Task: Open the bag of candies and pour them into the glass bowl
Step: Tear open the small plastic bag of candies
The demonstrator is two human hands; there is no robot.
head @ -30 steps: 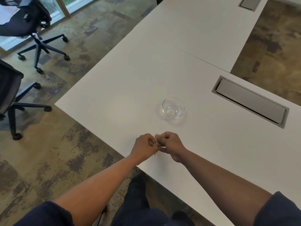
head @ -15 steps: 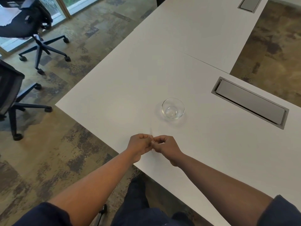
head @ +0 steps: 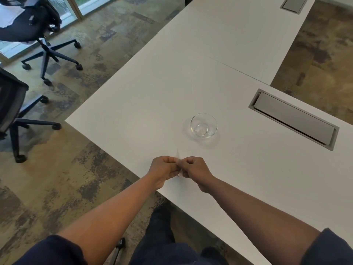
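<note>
Pinching knuckle to knuckle over the near table (head: 145, 104) edge, the left hand (head: 164, 172) and right hand (head: 196, 171) seemingly grip a barely visible clear bag (head: 179, 165) for tearing, close to the empty glass bowl (head: 203, 125) for pouring.
</note>
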